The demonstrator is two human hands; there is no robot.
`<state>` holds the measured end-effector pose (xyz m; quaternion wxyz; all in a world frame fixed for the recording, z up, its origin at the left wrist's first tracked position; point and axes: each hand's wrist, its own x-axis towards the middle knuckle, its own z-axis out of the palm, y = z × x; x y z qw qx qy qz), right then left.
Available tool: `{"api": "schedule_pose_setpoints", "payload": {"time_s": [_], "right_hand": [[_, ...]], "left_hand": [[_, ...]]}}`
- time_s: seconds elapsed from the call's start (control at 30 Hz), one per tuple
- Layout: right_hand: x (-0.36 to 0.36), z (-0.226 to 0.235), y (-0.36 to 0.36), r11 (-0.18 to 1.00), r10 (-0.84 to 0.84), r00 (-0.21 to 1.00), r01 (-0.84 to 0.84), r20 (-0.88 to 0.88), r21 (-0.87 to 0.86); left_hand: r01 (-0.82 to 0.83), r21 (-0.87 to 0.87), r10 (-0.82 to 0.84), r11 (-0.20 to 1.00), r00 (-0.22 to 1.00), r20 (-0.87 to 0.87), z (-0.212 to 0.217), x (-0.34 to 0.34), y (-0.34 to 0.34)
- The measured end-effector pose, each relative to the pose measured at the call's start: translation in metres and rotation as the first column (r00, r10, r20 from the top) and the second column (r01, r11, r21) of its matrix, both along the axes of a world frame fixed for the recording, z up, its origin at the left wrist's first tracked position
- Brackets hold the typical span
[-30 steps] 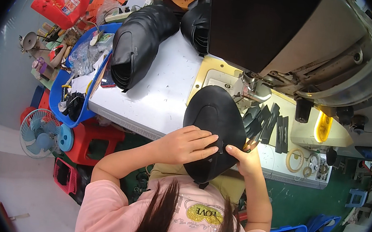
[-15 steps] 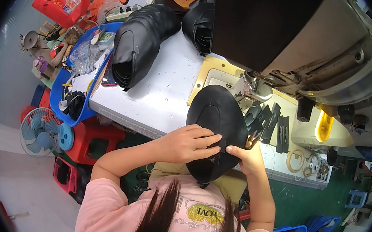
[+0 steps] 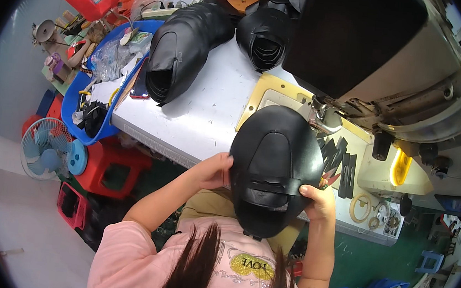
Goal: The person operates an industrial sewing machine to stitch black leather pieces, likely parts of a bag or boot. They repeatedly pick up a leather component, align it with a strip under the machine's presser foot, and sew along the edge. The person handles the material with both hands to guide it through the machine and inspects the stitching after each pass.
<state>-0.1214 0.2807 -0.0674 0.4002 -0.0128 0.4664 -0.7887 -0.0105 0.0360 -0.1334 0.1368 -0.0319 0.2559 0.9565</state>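
A black leather shoe upper (image 3: 274,154) is held up in front of me above the near edge of the white table. A strap crosses it, with an opening below. My left hand (image 3: 216,170) grips its left edge, the fingers partly hidden behind it. On the right edge my right hand (image 3: 318,201) closes with the thumb on top, beside the strap's end. A small pointed tool with a reddish part (image 3: 329,179) shows by the right fingers; its kind is unclear. Several black strips (image 3: 346,169) lie on the table just beyond that hand.
Sewing machine (image 3: 398,77) looms at the upper right, its lit bed behind the upper. Nested black uppers (image 3: 175,55) and another such stack (image 3: 262,44) stand on the table. Left are a blue basket (image 3: 73,109) of scraps, a red stool (image 3: 114,169) and a fan (image 3: 47,148).
My left hand has moved from the upper's face to its left edge. The upper now faces me more broadly, and a strap lies raised across it. My right hand keeps hold of the right edge.
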Motion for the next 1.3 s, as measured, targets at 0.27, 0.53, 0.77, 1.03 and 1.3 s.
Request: {"api": "schedule_pose_setpoints", "payload": {"time_s": [0.27,0.53,0.77,1.03,1.3], "right_hand": [[-0.002,0.009,0.0,1.0,0.01,0.992,-0.007,-0.127,0.018],[-0.005,0.013,-0.007,0.998,-0.028,0.979,0.037,-0.201,0.041],[-0.006,0.023,-0.027,1.0,0.005,0.968,0.002,-0.253,0.029],[-0.028,0.03,-0.039,0.998,-0.059,0.962,0.056,-0.265,-0.02],[-0.042,0.01,-0.015,0.979,-0.084,0.922,0.147,-0.377,0.141]], "left_hand": [[-0.048,-0.191,0.05,0.98,0.999,0.007,0.027,0.005,0.002],[-0.804,-0.584,-0.074,-0.111,0.593,-0.802,0.047,0.009,0.027],[-0.913,-0.26,-0.462,-0.314,0.386,-0.799,0.064,-0.026,0.054],[-0.944,-0.144,-0.409,-0.297,0.262,-0.874,0.074,-0.067,0.039],[-0.951,-0.214,-0.416,-0.222,0.291,-0.862,0.087,-0.114,0.028]]}}
